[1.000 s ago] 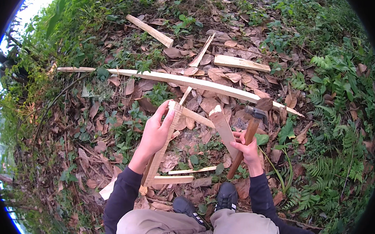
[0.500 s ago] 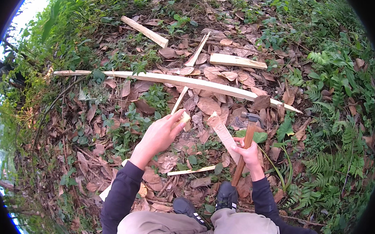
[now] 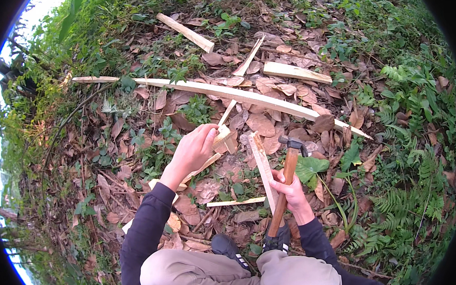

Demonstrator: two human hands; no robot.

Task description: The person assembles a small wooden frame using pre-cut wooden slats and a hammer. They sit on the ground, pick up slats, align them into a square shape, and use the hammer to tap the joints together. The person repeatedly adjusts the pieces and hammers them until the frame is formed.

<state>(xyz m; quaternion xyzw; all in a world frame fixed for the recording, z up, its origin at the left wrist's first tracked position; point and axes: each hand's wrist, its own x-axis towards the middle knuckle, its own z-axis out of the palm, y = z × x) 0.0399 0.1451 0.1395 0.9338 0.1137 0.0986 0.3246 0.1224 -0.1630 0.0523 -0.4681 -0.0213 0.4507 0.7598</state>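
Left of the hands, green undergrowth (image 3: 46, 121) is seen, and beside the left sleeve (image 3: 148, 219) a pale wood piece (image 3: 127, 226) is partly hidden by it. By the left hand (image 3: 191, 150), a light wooden batten (image 3: 221, 136) is gripped between thumb and fingers, with its end face turned upward. Under that wrist, a pale wood end (image 3: 155, 184) and a slanting wooden strip (image 3: 204, 166) are partly covered by the arm; whether they are joined to the batten cannot be told.

Beyond the left hand, a short wooden stake (image 3: 186, 32) is laid on the leaf litter. Nearer, a long wooden strip (image 3: 236, 94) is stretched crosswise ahead of both hands, part of it crossed by a leafy sprig (image 3: 177, 75). Just past the left fingertips, a narrow stick (image 3: 227, 112) is seen. Between the hands but closer to the body, a thin wooden lath (image 3: 236, 202) is laid near the left shoe (image 3: 226, 247).

Past the long strip, a split sliver (image 3: 249, 58) and a flat wooden block (image 3: 296, 73) are found. By the right hand (image 3: 291, 192), a wooden slat (image 3: 263, 166) and a hammer (image 3: 290, 166) are held together, the right shoe (image 3: 281, 239) being overlapped by the handle's end. Beside the hammer head, a broad green leaf (image 3: 312, 168) is spread; farther right, ferns (image 3: 424, 199) are crowded.
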